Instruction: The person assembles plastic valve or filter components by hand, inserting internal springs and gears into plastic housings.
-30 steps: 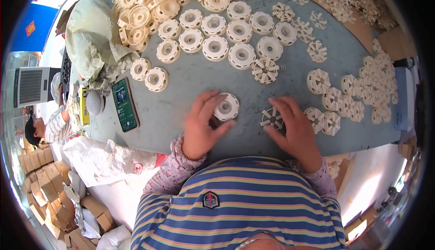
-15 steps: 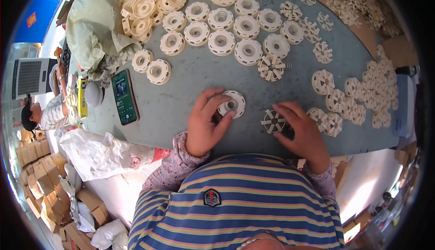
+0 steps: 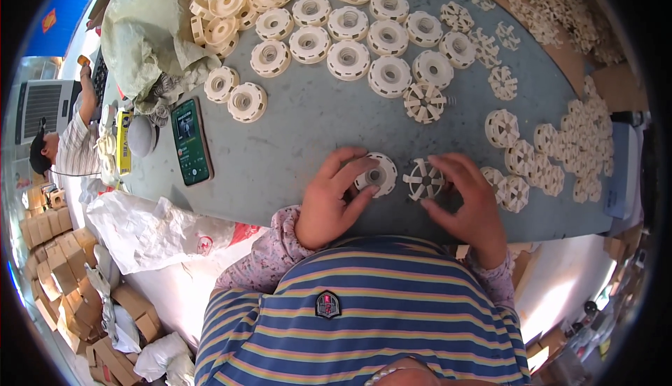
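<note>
One white ring (image 3: 385,173) grasped in left grip (image 3: 332,200), spoked disc (image 3: 425,180) in right grip (image 3: 467,198).

The left hand's grip (image 3: 329,202) covered the left edge of a white slotted ring (image 3: 387,176), and the right hand's grip (image 3: 467,193) hid the right side of a spoked disc (image 3: 423,179). The top edge cut through the pile of cream plastic rings (image 3: 227,0). On the phone (image 3: 191,141), the screen's details were too small to read. A co-worker's small orange object (image 3: 84,60) could not be identified. The bottom edge cropped the striped shirt (image 3: 378,309).
</note>
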Motion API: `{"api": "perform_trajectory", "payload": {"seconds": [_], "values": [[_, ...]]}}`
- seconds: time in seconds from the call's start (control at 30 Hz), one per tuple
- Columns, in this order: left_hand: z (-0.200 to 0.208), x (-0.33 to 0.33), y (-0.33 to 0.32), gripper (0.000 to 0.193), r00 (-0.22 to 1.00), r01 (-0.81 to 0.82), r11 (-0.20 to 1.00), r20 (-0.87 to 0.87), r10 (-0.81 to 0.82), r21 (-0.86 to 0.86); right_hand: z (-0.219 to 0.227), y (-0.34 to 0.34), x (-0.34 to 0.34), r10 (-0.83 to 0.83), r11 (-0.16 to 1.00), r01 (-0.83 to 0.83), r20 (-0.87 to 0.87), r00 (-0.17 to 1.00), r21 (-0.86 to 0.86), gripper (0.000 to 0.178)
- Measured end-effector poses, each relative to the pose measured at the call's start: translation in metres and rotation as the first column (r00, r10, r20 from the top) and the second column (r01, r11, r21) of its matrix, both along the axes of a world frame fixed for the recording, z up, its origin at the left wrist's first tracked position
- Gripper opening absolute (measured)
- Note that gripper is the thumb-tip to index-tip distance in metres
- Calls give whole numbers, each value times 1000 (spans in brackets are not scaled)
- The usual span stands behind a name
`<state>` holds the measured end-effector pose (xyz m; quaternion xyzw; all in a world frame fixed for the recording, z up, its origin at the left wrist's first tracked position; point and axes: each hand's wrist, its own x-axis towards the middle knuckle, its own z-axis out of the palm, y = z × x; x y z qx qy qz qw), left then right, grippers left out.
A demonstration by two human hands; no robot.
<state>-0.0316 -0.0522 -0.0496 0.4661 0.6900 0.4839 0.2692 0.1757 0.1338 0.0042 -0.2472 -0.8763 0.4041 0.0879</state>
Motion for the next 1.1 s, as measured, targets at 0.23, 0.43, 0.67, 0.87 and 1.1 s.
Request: {"api": "perform_trajectory", "payload": {"seconds": [0.23, 0.43, 0.67, 0.87, 1.1], "values": [[0, 3, 1, 44, 1000, 4, 1000, 7, -4, 12, -1, -1, -8, 18, 1000, -18, -14, 1000, -13, 64], [2, 4, 1, 42, 1000, -13, 1000, 26, 13, 5, 2, -3, -15, 55, 998, -56, -27, 998, -15, 63], [3, 4, 6, 38, 999, -38, 999, -14, 38, 4, 0, -4, -21, 88, 996, -88, -48, 995, 10, 63], [-1, 3, 6, 42, 999, -24, 999, -43, 25, 26, 0, -4, -22, 93, 996, -93, -44, 995, -2, 63], [-3, -7, -4, 54, 966, 6, 997, 257, -26, 78, -5, -10, -36, 171, 984, -173, -46, 984, -32, 63]]}}
